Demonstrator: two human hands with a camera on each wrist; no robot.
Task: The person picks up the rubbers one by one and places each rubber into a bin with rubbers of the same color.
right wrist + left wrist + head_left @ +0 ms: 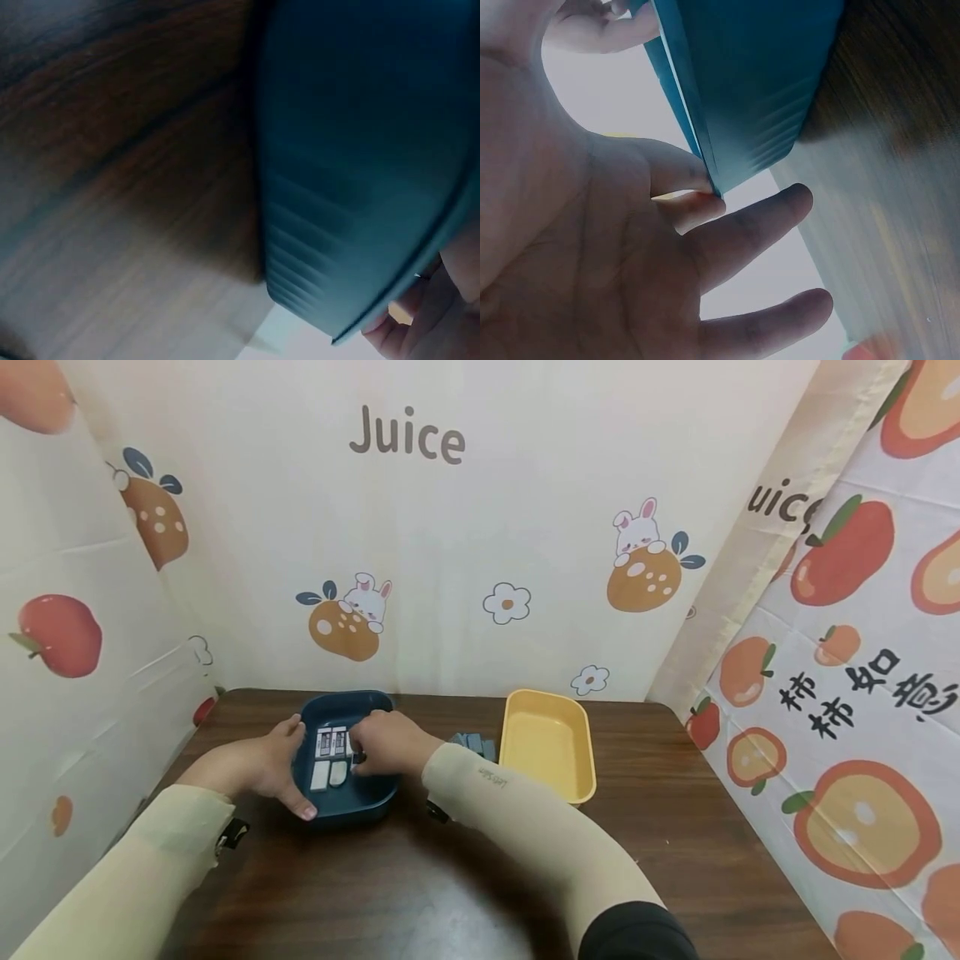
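Observation:
A dark blue tray (352, 812) stands at the left of the table, holding small white erasers (319, 775), some with dark printed labels. My left hand (272, 763) grips the tray's left side, thumb near the front and fingers spread towards the back. In the left wrist view, the thumb and bent forefinger touch the rim, while two other fingers (757, 225) stick out straight. Over the tray's right side, my right hand (395, 743) reaches in with curled fingers. It pinches a small eraser (356, 762), mostly hidden by the fingers. The right wrist view mainly shows the tray's outer wall (337, 187).
Right of the blue tray, several grey-blue blocks (474, 744) lie on the brown wooden table (675, 802), partly behind my right forearm. A yellow tray (547, 747) stands beside them. Printed curtains (480, 527) enclose the back and sides.

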